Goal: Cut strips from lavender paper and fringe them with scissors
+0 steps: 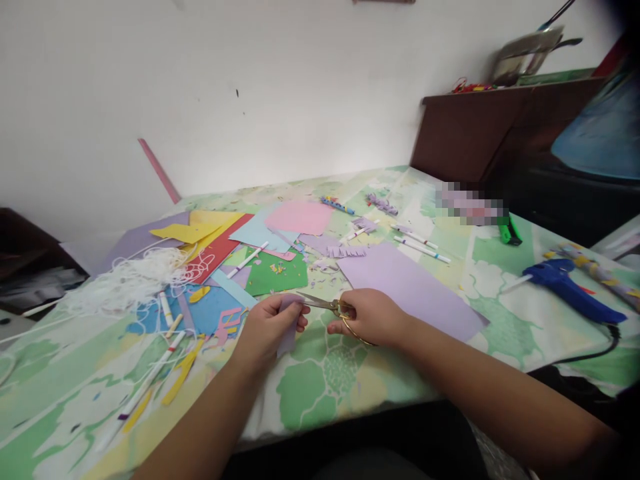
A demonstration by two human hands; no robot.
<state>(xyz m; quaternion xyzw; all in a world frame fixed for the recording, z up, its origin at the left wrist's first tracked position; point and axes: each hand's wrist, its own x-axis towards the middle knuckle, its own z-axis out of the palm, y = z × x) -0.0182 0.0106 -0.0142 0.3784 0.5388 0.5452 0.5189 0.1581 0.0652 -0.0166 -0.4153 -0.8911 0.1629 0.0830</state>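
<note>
Near the front edge of the table, my left hand pinches a small strip of purple paper between thumb and fingers. My right hand is closed around the gold handles of a pair of scissors. The blades point left and their tips reach the upper edge of the purple strip at my left fingers. Just beyond my right hand lies a large purple sheet. Past it are a fringed purple strip and paper scraps on a green sheet.
A tangle of white string and sheets of coloured paper lie on the left. White marker pens are scattered about. At right are a blue glue gun with its cord and a green cutter. The floral tablecloth ends close to my body.
</note>
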